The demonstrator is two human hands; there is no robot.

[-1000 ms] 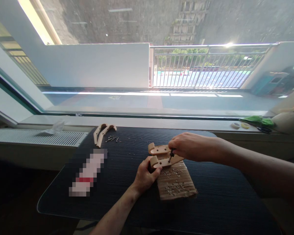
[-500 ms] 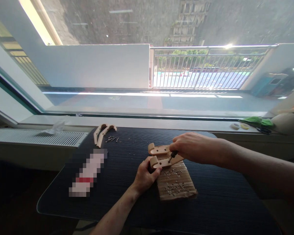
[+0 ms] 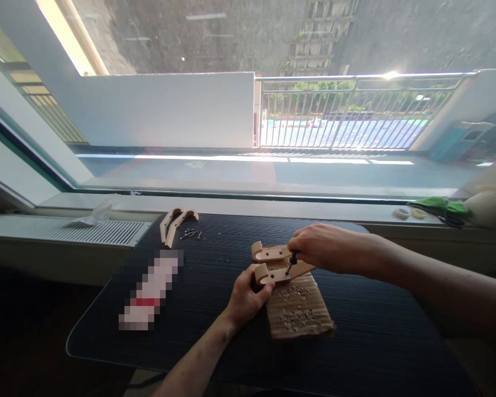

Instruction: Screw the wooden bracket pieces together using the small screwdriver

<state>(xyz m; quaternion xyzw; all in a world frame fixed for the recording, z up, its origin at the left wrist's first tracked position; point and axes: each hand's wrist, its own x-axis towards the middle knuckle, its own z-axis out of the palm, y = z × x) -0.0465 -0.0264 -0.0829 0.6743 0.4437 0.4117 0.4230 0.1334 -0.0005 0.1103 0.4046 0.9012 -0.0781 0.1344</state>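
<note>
My left hand (image 3: 248, 295) grips the curved end of a pale wooden hook (image 3: 279, 275), thumb in front and fingers behind. The fingers of my right hand (image 3: 316, 246) are closed round the dark handle of a screwdriver (image 3: 291, 260). Its shaft slants down to a hole in that wooden hook. Just behind lies a second wooden hook (image 3: 268, 253), partly covered by my right hand. Both hooks rest on a piece of corrugated cardboard (image 3: 300, 314) dotted with many small holes or bits.
On the black table (image 3: 198, 342), two more wooden hooks (image 3: 177, 227) lie at the back left beside several screws (image 3: 190, 234). A blurred-out pinkish item (image 3: 151, 289) lies at left. Tape rolls (image 3: 402, 213) and a green cloth (image 3: 440, 206) sit on the windowsill.
The view has shifted slightly. My right hand has turned a little on the screwdriver, and more of the tool shows now. My left hand keeps its hold on the hook.
</note>
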